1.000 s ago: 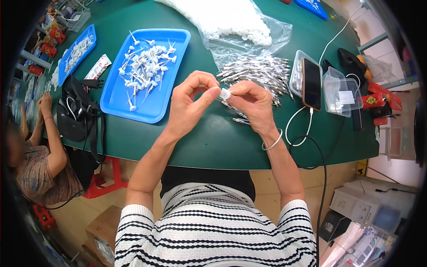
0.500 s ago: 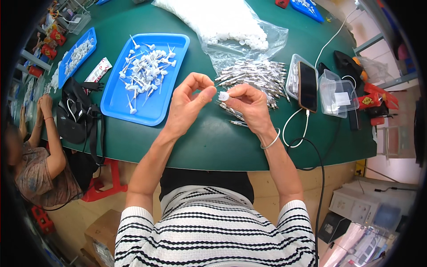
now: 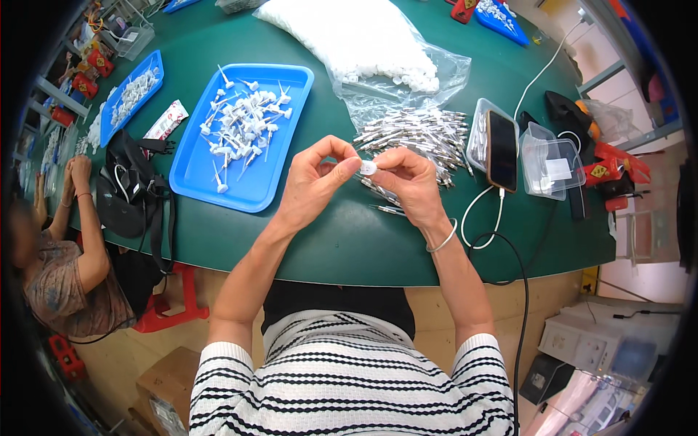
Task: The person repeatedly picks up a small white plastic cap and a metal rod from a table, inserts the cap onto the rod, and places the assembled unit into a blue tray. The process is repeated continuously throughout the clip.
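Just above the near part of the bench [image 3: 342,254], a small white cap [image 3: 368,168] is between the two hands. The right hand [image 3: 416,185] pinches it with thumb and finger, perhaps because such a little piece needs only the fingertips. The left hand [image 3: 314,182] has its fingertips bent at the cap's edge; whether they also grip it, I cannot tell. Right behind lies a loose heap of metal pins [image 3: 418,134], probably put there for easy reach. At the left, a blue tray [image 3: 254,192] contains white-headed pins, lying in all directions. At the right, a phone [image 3: 502,152] leans on a clear box [image 3: 480,120] with thin metal pieces inside; another clear box [image 3: 538,171] is beside it. Farther, a transparent bag [image 3: 454,69] lies open toward the heap, full of small white parts.
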The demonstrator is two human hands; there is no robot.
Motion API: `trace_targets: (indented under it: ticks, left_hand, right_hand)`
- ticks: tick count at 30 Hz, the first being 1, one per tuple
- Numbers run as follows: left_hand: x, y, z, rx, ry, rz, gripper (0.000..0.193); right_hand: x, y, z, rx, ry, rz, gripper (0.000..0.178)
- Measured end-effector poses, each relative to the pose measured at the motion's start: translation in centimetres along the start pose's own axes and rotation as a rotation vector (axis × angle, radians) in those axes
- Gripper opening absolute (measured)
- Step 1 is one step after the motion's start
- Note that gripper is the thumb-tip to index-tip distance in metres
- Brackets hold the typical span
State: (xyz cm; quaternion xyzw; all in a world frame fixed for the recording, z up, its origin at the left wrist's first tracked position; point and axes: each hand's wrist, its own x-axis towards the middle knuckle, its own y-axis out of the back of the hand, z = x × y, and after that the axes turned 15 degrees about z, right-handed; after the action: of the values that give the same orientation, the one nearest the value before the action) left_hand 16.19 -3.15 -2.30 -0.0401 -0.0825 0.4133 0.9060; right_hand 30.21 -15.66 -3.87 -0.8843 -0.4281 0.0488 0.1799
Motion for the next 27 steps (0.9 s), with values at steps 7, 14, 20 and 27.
trace_targets:
  ticks: [7, 14, 20, 27]
  left_hand:
    - [0.2, 0.5, -0.7, -0.154, 0.164, -0.134, 0.017]
    - [0.2, 0.2, -0.6, -0.302, 0.294, -0.129, 0.026]
    - [-0.3, -0.2, -0.9, -0.236, 0.245, -0.234, 0.033]
    - [3.2, 4.3, 1.5, 0.732, -0.488, 0.479, 0.031]
  right_hand:
    - [0.0, 0.0, 0.1, -0.006, -0.021, -0.012, 0.013]
    - [-0.2, -0.3, 0.2, -0.025, 0.022, 0.019, 0.013]
    - [-0.2, -0.9, -0.3, -0.031, 0.100, -0.041, 0.015]
    - [0.9, 0.1, -2.1, -0.183, 0.325, 0.252, 0.019]
